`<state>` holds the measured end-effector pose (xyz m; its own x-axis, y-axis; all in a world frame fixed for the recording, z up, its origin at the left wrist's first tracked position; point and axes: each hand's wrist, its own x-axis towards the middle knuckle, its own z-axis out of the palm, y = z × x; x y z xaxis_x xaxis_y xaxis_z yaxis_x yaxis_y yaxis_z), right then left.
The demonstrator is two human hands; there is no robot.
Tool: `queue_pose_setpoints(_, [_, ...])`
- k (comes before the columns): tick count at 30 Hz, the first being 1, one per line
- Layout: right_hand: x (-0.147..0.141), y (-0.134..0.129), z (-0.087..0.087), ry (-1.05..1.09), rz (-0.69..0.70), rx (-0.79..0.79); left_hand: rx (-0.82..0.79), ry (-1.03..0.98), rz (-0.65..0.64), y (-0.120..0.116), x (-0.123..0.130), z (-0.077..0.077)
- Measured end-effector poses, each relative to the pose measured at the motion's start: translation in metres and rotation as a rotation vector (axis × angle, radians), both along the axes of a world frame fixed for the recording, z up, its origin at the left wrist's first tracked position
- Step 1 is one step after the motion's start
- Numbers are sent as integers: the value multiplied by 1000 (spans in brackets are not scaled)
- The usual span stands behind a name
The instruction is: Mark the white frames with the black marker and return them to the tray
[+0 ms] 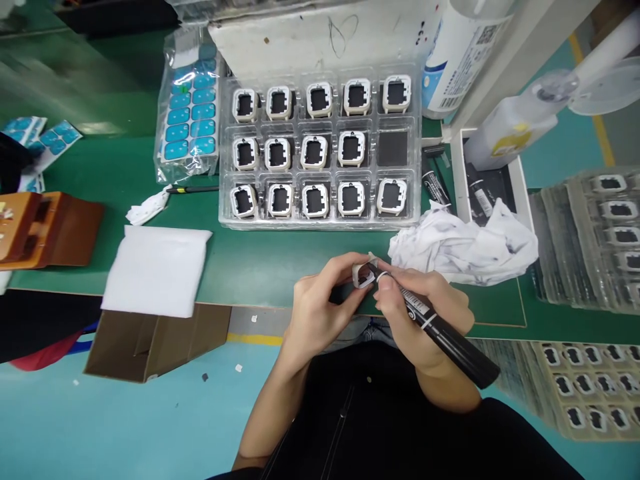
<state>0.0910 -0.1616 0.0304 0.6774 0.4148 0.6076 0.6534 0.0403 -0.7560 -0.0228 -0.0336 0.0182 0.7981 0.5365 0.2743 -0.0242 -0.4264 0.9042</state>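
Observation:
Between thumb and fingers, my left hand (317, 310) grips a small white watch-case frame (361, 275) above the table's front edge. A black marker pen (450, 337) lies in my right hand (425, 313), its tip at the frame's inner side; whether it touches I cannot tell. Beyond my hands sits a clear plastic tray (320, 225) holding rows of similar white frames. One compartment (393, 148) in its middle row, at the right end, shows only a dark base.
A crumpled white cloth (465, 243) lies right of my hands, beside a white box (523, 180) with a bottle (515, 130). Stacked trays (565, 240) stand far right. White foam (157, 270) overhangs a cardboard box (150, 347) at left. Bagged blue stickers (190, 113) lie behind.

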Motion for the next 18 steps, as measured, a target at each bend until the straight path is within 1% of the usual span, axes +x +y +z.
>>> queue_pose_setpoints(3, [0,0,0,26,-13,-15,12,7,8,0,-1,-1])
queue_pose_setpoints(6, [-1,-3,0,62,3,-20,16,16,13,0,-3,-1])
queue_pose_setpoints(10, [-2,-7,-4,164,27,31,-99,-10,-13,1,-3,1])
queue_pose_setpoints(12, [-2,-8,-7,181,42,55,-155,-8,-13,2,-2,3])
queue_pose_setpoints(18, [-2,-9,-9,187,54,86,-222,10,2,1,0,4])
